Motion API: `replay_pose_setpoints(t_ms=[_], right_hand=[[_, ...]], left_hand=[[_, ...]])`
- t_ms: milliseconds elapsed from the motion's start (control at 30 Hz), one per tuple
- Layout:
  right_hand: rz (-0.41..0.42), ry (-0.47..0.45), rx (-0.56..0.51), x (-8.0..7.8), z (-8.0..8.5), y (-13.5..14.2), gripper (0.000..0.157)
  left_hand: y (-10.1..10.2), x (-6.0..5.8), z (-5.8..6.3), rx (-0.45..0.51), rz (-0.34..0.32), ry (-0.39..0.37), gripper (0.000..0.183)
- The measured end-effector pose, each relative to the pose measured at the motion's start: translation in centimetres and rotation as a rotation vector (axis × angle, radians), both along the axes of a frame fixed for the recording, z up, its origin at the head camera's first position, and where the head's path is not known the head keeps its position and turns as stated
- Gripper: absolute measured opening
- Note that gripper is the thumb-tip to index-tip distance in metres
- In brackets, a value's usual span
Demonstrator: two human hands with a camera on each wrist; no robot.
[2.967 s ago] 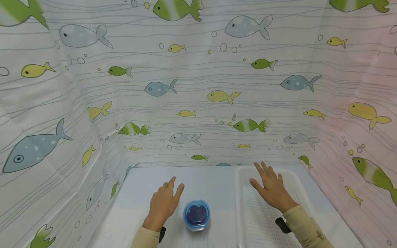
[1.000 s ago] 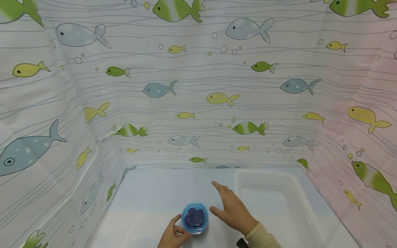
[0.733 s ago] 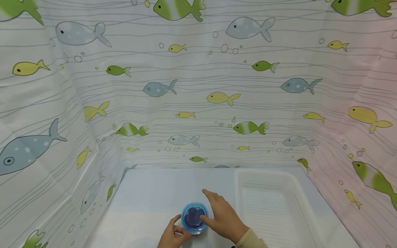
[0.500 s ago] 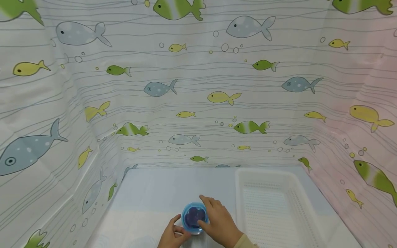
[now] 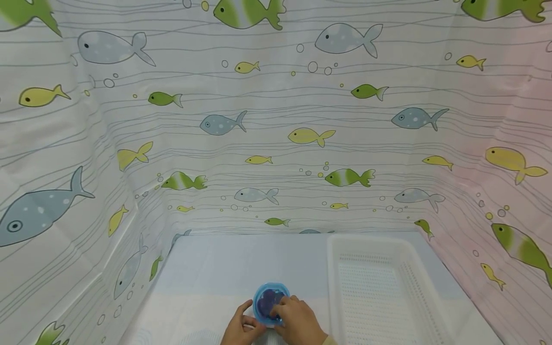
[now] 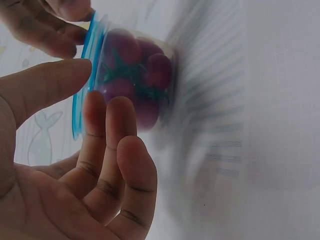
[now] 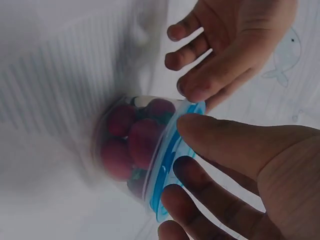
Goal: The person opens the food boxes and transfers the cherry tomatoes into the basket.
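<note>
The clear tub [image 6: 132,82] stands upright on the white surface [image 5: 224,268] between your two hands, to the left of the white basket [image 5: 334,292], with the blue lid [image 7: 164,172] seated on it and round red fruits [image 7: 145,142] with green stems packed inside. Your left grip [image 5: 241,328] is part closed, thumb and fingers curled around the tub's near left side, the thumb tip up at the lid's edge; your right grip [image 5: 302,326] is closed down to a pinch on the far side of the rim from it. If you pull upward now, that left hold may be the weak point: with the thumb on the lid rather than on the wall, it could press the lid down while your right fingers pry, and the whole tub might rise or tip instead. A lid that gives suddenly could jerk the tub sideways and roll the fruits out across the surface. The plastic looks smooth, so fingertips may slip off the thin rim, and squeezing the wall harder to make up for it could flex the tub. Your hands also crowd the lid, so one could block it as it comes free.
</note>
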State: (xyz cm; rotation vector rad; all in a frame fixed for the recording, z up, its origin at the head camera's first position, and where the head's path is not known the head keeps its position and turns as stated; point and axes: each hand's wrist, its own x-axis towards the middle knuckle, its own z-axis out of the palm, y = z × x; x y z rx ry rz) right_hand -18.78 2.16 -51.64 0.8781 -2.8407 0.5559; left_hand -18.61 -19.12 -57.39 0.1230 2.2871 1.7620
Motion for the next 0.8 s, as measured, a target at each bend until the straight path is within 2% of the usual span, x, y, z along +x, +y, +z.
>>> replay_pose_setpoints(t_ms=[167, 400, 533, 800], right_hand=[[-0.013, -0.023, 0.048, -0.1, -0.5, -0.3, 0.017], [-0.032, 0.041, 0.038, -0.1, -0.8, -0.2, 0.016], [-0.032, 0.045, 0.019, -0.1, -1.0, -0.1, 0.012], [0.013, 0.120, -0.008, -0.3, -1.6, 0.1, 0.013]], left_hand=[[0.1, 0.1, -0.2, 0.036, -0.012, 0.002, 0.087], [0.3, 0.2, -0.2, 0.064, -0.006, -0.001, 0.086], [0.3, 0.3, -0.3, 0.078, 0.000, -0.006, 0.087], [0.4, 0.2, -0.7, 0.100, 0.008, -0.001, 0.088]])
